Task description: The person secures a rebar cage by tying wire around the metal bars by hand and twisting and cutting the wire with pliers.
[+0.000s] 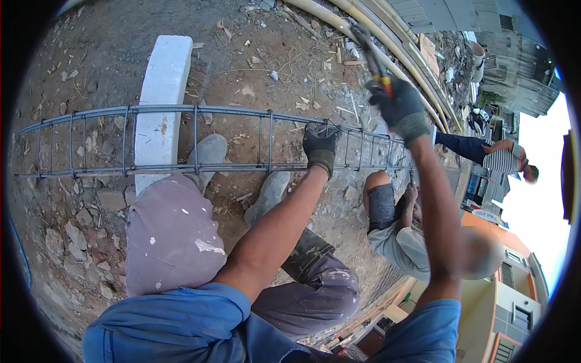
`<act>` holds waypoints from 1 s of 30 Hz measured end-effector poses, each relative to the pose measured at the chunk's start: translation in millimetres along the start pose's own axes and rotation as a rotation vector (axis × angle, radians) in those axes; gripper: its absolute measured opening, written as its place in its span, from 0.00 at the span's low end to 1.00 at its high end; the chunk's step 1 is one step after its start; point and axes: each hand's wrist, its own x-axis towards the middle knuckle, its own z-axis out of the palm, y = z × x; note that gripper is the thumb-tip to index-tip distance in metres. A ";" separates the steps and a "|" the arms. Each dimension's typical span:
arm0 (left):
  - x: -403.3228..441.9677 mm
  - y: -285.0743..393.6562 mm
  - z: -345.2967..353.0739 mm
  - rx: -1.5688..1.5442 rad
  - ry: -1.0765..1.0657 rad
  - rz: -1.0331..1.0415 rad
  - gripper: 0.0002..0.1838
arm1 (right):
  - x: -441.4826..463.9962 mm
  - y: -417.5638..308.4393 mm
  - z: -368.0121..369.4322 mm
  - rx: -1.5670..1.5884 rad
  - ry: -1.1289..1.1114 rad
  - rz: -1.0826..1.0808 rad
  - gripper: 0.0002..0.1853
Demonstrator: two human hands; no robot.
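Observation:
A long cage of thin steel rebar [196, 139], its rods joined by square stirrups, runs across the view over the dirt. My left hand [321, 145], in a dark glove, is closed at the upper rods beside a stirrup; any tie wire in its fingers is too small to make out. Raised above the cage is my right hand [396, 109], also gloved and wrapped round pliers [382, 75] with red and yellow handles. Their grey jaws point away from me and look blurred. My boots [209, 152] are planted beside and under the cage.
A white block [162, 91] lies under the cage. A crouching co-worker [402, 242] is beside its far end, partly behind my right arm. Another person [502, 154] stands farther off. Long pipes [339, 21] and rubble [75, 239] lie on the ground.

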 end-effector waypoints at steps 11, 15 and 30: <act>-4.7 23.1 22.9 0.539 0.265 -0.050 0.26 | 0.4 129.2 52.9 -0.902 -0.246 -0.359 0.25; -7.7 30.0 26.7 0.583 0.300 -0.063 0.31 | 8.5 123.2 64.7 -0.953 -0.003 -0.500 0.35; -7.0 31.4 26.8 0.590 0.300 -0.067 0.27 | 20.3 95.0 62.4 -0.977 0.182 -0.765 0.37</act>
